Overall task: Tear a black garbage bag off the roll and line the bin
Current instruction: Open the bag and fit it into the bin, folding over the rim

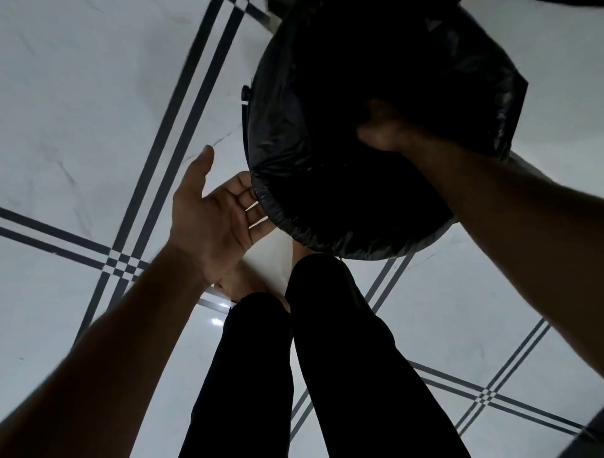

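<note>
A black garbage bag point(294, 157) is stretched over the round bin, its edge folded down over the rim point(333, 243) all the way round the near side. My right hand point(382, 130) reaches down inside the bag's dark opening; its fingers are lost in shadow, so their grip cannot be told. My left hand point(215, 212) is open, palm up, at the bin's near-left side, fingertips touching the bag's folded edge. The roll of bags is out of sight.
The bin stands on a white tiled floor point(81, 114) with dark double stripes. My legs in black trousers point(327, 359) and bare feet are just below the bin. A dark object point(359, 3) lies at the top edge.
</note>
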A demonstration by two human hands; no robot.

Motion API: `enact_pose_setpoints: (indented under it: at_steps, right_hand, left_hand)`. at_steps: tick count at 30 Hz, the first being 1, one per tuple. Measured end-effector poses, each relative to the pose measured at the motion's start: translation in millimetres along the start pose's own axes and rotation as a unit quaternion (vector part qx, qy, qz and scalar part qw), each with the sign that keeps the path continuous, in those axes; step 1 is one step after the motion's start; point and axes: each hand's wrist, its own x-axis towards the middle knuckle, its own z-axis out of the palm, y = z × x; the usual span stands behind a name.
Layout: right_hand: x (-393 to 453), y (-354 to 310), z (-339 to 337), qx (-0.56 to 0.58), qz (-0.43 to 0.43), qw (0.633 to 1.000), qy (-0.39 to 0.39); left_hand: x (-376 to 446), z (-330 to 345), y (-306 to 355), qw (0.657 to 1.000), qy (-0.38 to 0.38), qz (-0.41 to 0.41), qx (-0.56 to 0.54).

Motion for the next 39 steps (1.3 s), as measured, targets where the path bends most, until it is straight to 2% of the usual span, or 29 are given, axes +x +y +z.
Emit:
enact_pose_setpoints:
  at_steps: [4, 6, 9, 13, 15, 17, 18, 20, 22, 24, 26, 29, 31, 34, 37, 39]
  right_hand:
    - [-0.1, -13.9, 49.7, -0.079, 0.0, 0.985, 0.152]
    - [-2.1, -11.8, 73.0, -0.138, -0.023, 0.974, 0.179]
    - [8.7, 7.2, 104.7, -0.131, -0.038, 0.984, 0.113]
    - [8.6, 21.1, 116.5, 0.056, 0.041, 0.998, -0.012]
    - [-6.7, 16.0, 106.3, 0.099, 0.069, 0.992, -0.038]
    - [-32.5, 9.0, 83.7, 0.101, 0.065, 0.993, -0.004]
    - [-47.3, 5.3, 70.0, 0.108, 0.046, 0.993, 0.019]
    - [-76.1, -0.5, 43.4, 0.118, -0.024, 0.99, 0.077]
    - [-106.1, -6.3, 20.9, 0.136, -0.088, 0.972, 0.173]
    - [-129.0, -5.9, 0.1, 0.125, -0.13, 0.934, 0.307]
    - [-135.9, 2.8, -13.8, 0.068, -0.118, 0.911, 0.39]
    - [-129.1, 15.3, -24.9, 0.019, -0.098, 0.908, 0.407]
    - [-119.3, 17.7, -23.8, 0.006, -0.111, 0.91, 0.399]
    - [-111.2, 16.6, -24.7, 0.055, -0.124, 0.9, 0.413]
    - [-113.1, 13.6, -36.4, 0.17, -0.096, 0.898, 0.394]
    - [-108.6, 16.1, -47.4, 0.21, -0.072, 0.905, 0.364]
  left_hand:
    - [-4.1, -3.8, 0.8, 1.0, -0.005, -0.011, -0.01]
    - [-4.4, -3.6, 3.1, 1.0, -0.004, -0.017, -0.003]
    - [-0.3, -6.9, 8.4, 1.0, -0.006, -0.015, 0.013]
    - [0.4, -8.9, 11.2, 1.0, 0.006, -0.011, 0.016]
    - [-2.3, -4.4, 11.3, 0.998, 0.056, 0.02, 0.017]
    - [-6.0, 8.9, 13.1, 0.981, 0.161, 0.084, 0.062]
    - [-8.2, 16.6, 14.7, 0.961, 0.22, 0.126, 0.112]
    - [-10.7, 29.8, 20.1, 0.889, 0.311, 0.227, 0.249]
    - [-12.6, 48.0, 27.7, 0.804, 0.331, 0.323, 0.373]
    - [-16.3, 77.8, 36.5, 0.737, 0.288, 0.401, 0.461]
    - [-11.5, 104.0, 43.8, 0.67, 0.216, 0.452, 0.548]
    - [12.7, 128.8, 52.4, 0.562, 0.125, 0.441, 0.689]
    - [30.4, 133.7, 58.1, 0.508, 0.085, 0.402, 0.757]
    - [46.7, 133.7, 67.6, 0.478, 0.067, 0.36, 0.798]
    - [48.9, 137.5, 79.7, 0.483, 0.077, 0.39, 0.78]
    - [49.5, 142.5, 87.3, 0.501, 0.092, 0.414, 0.754]
